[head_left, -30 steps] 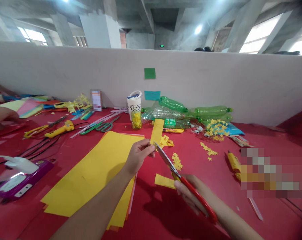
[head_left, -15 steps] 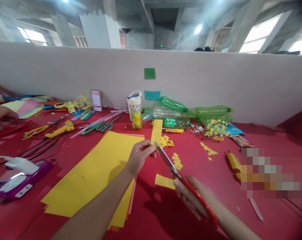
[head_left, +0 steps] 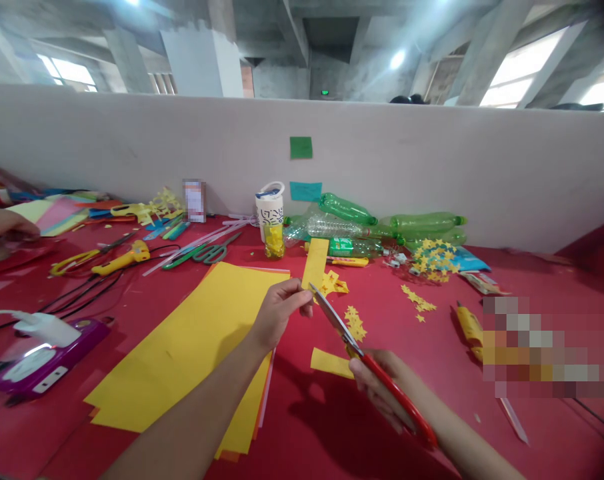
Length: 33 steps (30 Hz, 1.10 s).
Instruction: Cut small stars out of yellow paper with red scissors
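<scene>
My left hand (head_left: pixel 282 310) pinches the lower end of a yellow paper strip (head_left: pixel 316 260), which stands up above the fingers. Wrapped round the red handles of a pair of scissors (head_left: pixel 335 317) is my right hand (head_left: pixel 382 387). The blade tips lie at the lower end of the strip, beside my left fingertips, and the blades look nearly closed. Another yellow strip (head_left: pixel 331 363) rests on the table by the right hand. Small yellow paper stars (head_left: pixel 355 323) and star-cut scraps (head_left: pixel 335 283) are just behind the scissors. A stack of yellow sheets (head_left: pixel 182 353) lies under my left forearm.
Green plastic bottles (head_left: pixel 427 221) and a white cup (head_left: pixel 270 217) stand along the partition. At left are a purple power strip (head_left: pixel 52 357), a yellow glue gun (head_left: pixel 125 259) and grey scissors (head_left: pixel 216 249). Another person's hand (head_left: pixel 7 233) is at the far left edge.
The paper strip leans slightly more to the right. Both hands and the scissors hold almost the same place, and the whole view has shifted a little.
</scene>
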Each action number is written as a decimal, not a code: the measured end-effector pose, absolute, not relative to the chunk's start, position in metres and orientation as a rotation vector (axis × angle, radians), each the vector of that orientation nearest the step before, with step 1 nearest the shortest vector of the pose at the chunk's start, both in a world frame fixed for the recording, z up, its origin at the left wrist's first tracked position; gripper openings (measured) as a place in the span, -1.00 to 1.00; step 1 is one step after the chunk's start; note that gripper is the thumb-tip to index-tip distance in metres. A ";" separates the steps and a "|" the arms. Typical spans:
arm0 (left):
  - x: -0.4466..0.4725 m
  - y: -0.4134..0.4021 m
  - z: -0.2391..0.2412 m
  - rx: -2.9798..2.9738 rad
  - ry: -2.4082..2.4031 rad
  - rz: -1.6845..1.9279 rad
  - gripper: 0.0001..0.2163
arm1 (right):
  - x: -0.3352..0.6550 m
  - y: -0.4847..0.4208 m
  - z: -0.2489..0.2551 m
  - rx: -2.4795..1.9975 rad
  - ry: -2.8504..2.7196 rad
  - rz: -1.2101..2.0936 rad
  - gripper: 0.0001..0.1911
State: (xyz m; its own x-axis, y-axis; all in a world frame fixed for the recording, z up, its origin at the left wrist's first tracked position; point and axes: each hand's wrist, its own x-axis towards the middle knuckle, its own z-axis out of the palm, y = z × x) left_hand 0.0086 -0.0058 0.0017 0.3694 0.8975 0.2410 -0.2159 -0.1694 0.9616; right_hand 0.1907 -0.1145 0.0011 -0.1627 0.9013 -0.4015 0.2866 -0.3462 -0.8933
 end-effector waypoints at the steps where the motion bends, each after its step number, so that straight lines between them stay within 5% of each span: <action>1: 0.008 -0.005 0.001 1.380 0.666 1.119 -0.82 | 0.191 -0.114 0.001 -1.582 -1.375 1.536 -0.49; 33: 0.015 -0.007 0.003 1.111 0.648 1.212 -0.92 | 0.187 -0.116 0.003 -1.655 -1.330 1.471 -0.52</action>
